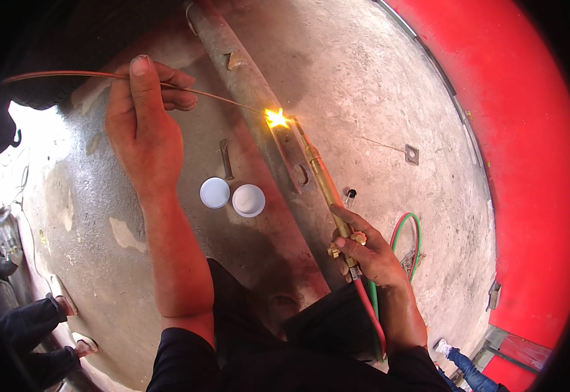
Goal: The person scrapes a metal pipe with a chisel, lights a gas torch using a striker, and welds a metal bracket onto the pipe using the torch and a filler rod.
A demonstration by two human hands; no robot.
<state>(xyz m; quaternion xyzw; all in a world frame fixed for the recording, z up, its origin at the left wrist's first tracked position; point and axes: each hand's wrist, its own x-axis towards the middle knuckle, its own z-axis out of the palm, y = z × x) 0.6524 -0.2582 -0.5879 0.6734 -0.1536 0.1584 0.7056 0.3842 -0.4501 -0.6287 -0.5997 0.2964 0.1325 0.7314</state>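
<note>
Between the thumb and fingers of my left hand (148,124) runs a long thin brazing rod (223,99). Its far end reaches a bright yellow flame (276,118) on a metal beam (249,81). My right hand (373,251) is wrapped round a brass gas torch (324,179), whose tip points up at that same spot. Red (368,307) and green (408,225) hoses trail from the torch handle. A slotted plate (288,153) lies along the beam just below the flame; glare hides the joint itself.
Left of the beam are a white tub (248,200), a white lid (215,193) and a bolt (226,160). A square washer-like plate (412,154) and a small black-capped tool (350,194) lie right. A red panel (494,130) borders the floor. Other people's legs (36,326) show lower left.
</note>
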